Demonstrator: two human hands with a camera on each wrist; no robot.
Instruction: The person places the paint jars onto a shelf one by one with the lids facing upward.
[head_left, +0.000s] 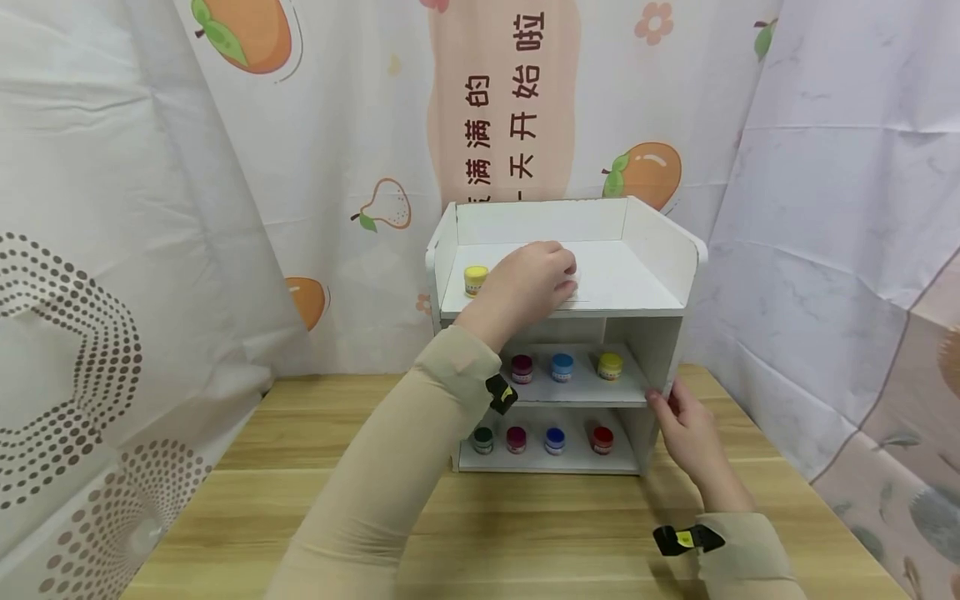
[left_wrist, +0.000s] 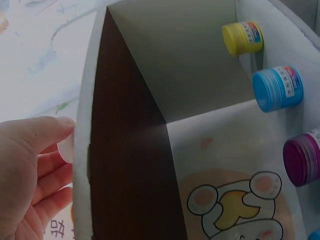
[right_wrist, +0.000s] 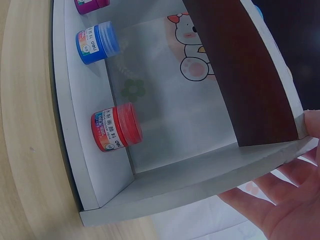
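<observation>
Over the top board of a white shelf unit [head_left: 652, 283], my left hand [head_left: 528, 279] pinches a small white round-edged thing [left_wrist: 65, 150], mostly hidden by the fingers; it looks like a white paint jar. To the left of that hand stands a yellow paint jar [head_left: 475, 282]. My right hand [head_left: 692, 429] holds the unit's right side panel, thumb at the front edge and fingers behind it. The middle shelf bears a purple jar [head_left: 522, 368], a blue jar [head_left: 562, 367] and another yellow jar [head_left: 610, 366].
On the bottom shelf is a row with a dark green jar [head_left: 483, 440], a magenta jar [head_left: 516, 439], a dark blue jar [head_left: 555, 441] and a red jar [head_left: 602, 439]. The unit stands on a wooden table [head_left: 525, 533], with printed curtains [head_left: 360, 100] behind and beside it.
</observation>
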